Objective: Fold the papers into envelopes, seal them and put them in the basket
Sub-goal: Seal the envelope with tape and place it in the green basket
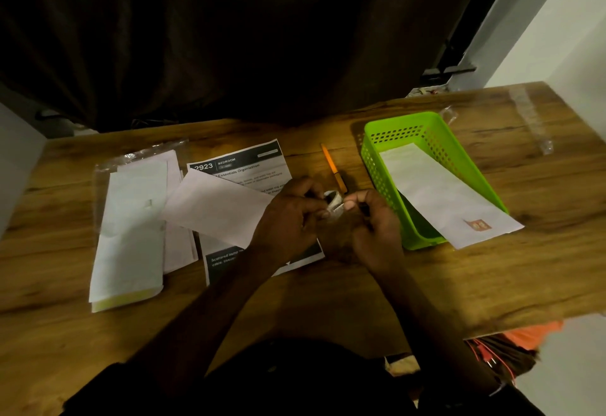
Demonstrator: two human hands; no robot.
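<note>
Both forearms reach up from the bottom edge over the wooden table (295, 310), which has a brown grain pattern. At the far left lies a stack of white envelopes (131, 229) on a clear plastic wrapper, with a yellow strip at its near end. Next comes a printed sheet (242, 166) with the readable words "2923", "BEDROOM" and "Essentials Organization"; its smaller lines are too blurred to read. A folded white paper (213, 207) lies tilted across this sheet. The left hand (288, 219) and the right hand (373, 222) pinch together a small white piece with a toothed edge (335, 204); what it is I cannot tell. Just behind them lies an orange pen (333, 166). On the right stands a green perforated plastic basket (393, 133), and one sealed white envelope (442, 196) with a reddish stamp leans in it, its near end sticking out over the rim.
</note>
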